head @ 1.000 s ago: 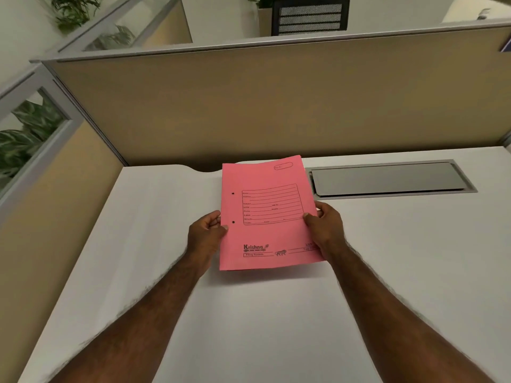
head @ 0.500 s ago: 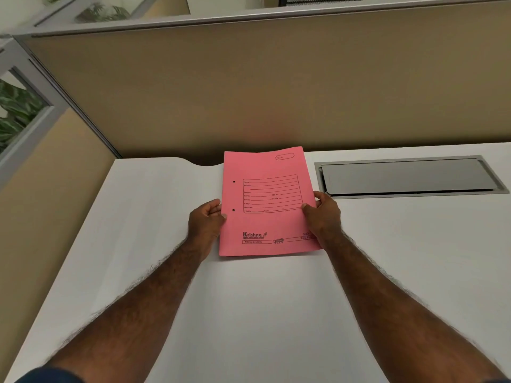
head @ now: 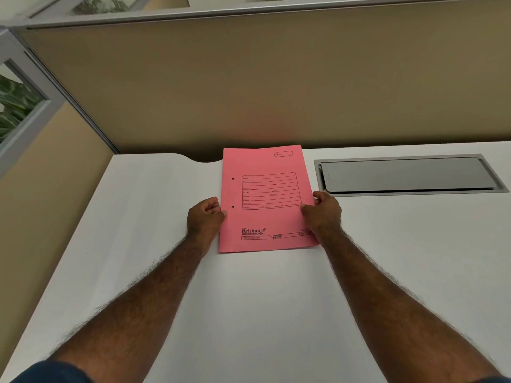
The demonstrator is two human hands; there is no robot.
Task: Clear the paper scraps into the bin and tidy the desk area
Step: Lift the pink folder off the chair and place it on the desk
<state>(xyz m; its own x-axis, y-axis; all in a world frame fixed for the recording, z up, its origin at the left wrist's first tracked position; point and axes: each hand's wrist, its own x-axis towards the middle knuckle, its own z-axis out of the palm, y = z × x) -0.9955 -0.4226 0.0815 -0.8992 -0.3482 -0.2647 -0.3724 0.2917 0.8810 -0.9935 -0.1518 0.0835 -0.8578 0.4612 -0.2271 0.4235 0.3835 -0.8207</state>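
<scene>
A pink file folder with a printed form box lies flat on the white desk, its far edge near the partition. My left hand rests against the folder's left edge with curled fingers. My right hand grips the right edge, thumb on top of the cover. No paper scraps or bin are in view.
A grey metal cable flap is set into the desk to the right of the folder. A beige partition wall closes the back and the left side. A curved cutout notches the desk's far edge beside the folder.
The folder has gone from slightly raised to lying flat on the desk, a little farther toward the partition. Both hands stayed on its side edges.
</scene>
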